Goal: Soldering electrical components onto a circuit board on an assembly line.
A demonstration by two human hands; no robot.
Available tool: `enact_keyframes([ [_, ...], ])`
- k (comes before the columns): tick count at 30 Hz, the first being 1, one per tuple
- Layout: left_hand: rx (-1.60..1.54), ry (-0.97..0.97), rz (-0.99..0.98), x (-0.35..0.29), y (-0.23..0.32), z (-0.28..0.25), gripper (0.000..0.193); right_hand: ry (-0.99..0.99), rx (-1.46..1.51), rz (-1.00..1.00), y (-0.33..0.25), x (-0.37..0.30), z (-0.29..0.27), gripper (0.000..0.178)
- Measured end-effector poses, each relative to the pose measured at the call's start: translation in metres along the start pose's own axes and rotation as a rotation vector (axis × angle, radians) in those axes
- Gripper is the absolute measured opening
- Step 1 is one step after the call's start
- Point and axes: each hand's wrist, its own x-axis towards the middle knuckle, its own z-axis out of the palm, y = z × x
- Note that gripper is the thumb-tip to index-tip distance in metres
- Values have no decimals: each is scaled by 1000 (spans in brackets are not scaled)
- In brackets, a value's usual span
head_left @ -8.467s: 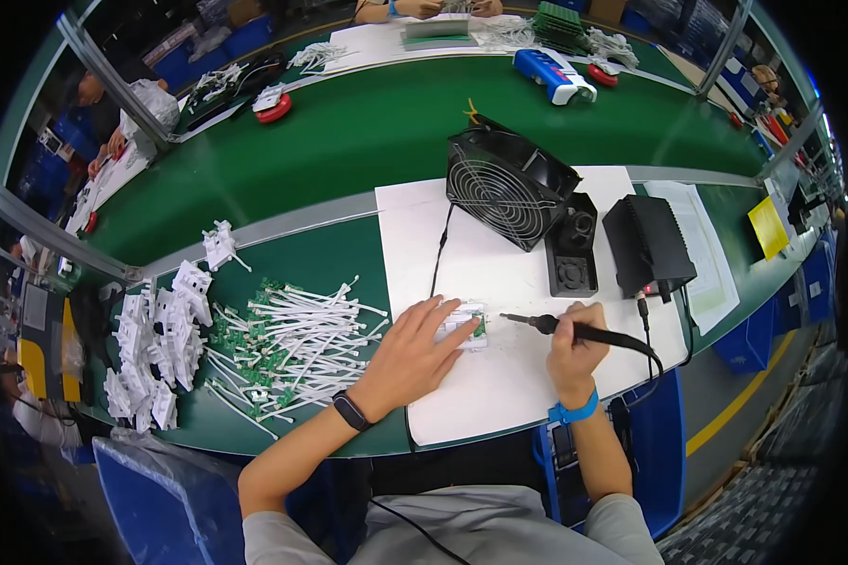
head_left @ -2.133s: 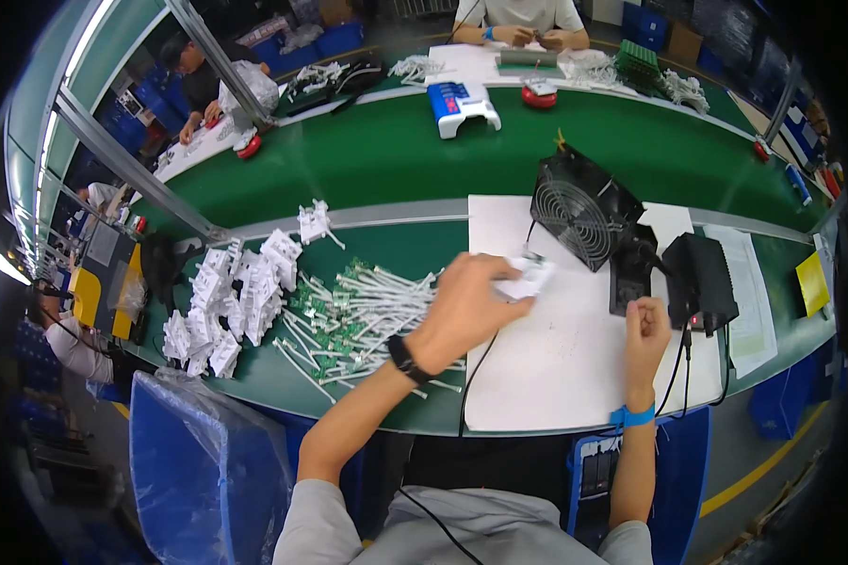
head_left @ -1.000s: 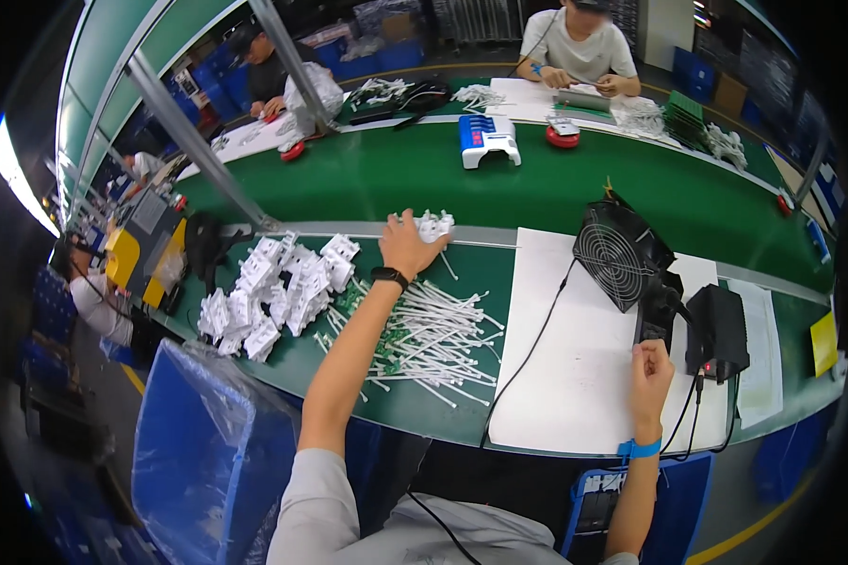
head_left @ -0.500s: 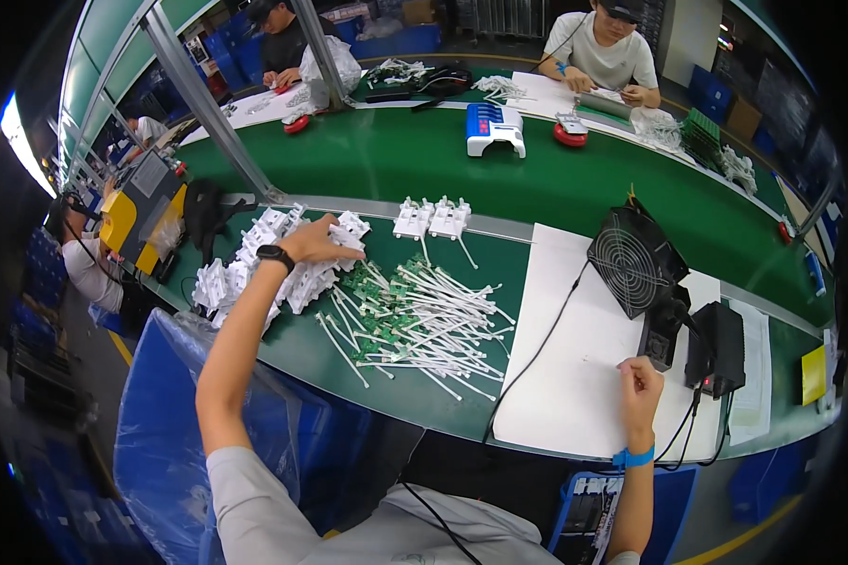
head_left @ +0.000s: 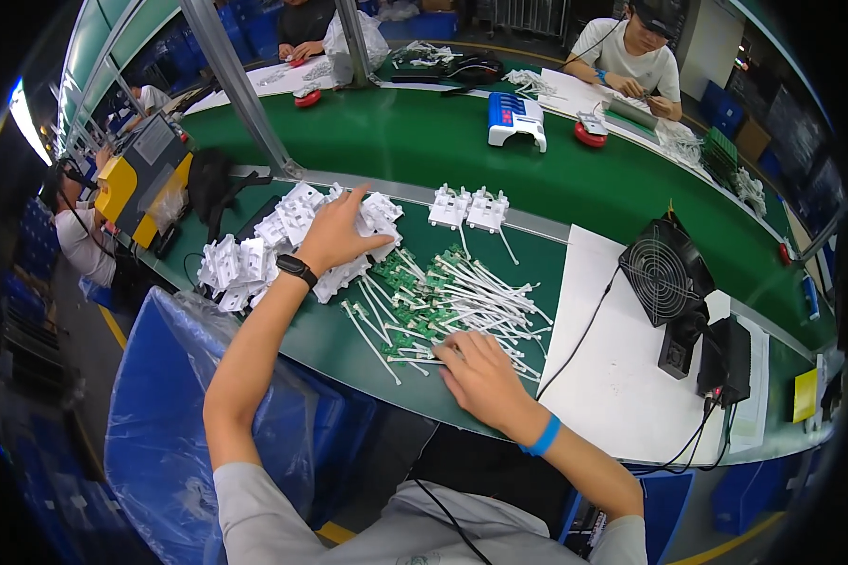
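Note:
My left hand [head_left: 337, 235], with a black band at the wrist, rests on a pile of white plastic housings [head_left: 297, 212]. Its thumb and index finger are spread around a housing at the pile's right side. Closer to me, my right hand [head_left: 488, 381] reaches to the near edge of a heap of small green circuit boards [head_left: 410, 299] with white cables [head_left: 485, 299]. Its fingertips are drawn together there; what lies between them is hidden. Two housings [head_left: 468, 209] with cables hanging from them stand side by side beyond the heap.
A black fan [head_left: 664, 273] and a black box [head_left: 725, 358] with cords stand right, by a white sheet [head_left: 612, 367]. A blue bin [head_left: 165, 405] lined with plastic is at left. Across the green conveyor [head_left: 424, 141], carrying a blue-white device [head_left: 516, 122], people work.
My right hand has swung left from the white sheet to the near edge of the cable heap. My left hand stays at the housings, its fingers spread wider. The view has shifted slightly.

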Motion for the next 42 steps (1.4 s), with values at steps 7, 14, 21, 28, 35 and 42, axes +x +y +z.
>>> enact_keyframes([
  [7,-244,139,52,1,47,-18,83,123,8,42,15,8,13,23],
  [14,377,138,574,2,55,-17,89,397,120,-45,19,7,-43,28],
  [21,-384,202,309,-6,106,-17,70,687,143,-7,13,-16,-100,47],
  [28,-1571,-886,-409,-19,168,-3,79,691,136,93,15,-25,-120,25],
  [35,-1221,-1450,-435,-29,211,10,69,469,148,-46,12,-37,-119,17],
  [42,-907,-1486,-236,-27,243,16,72,341,33,-19,7,-52,-126,17],
])
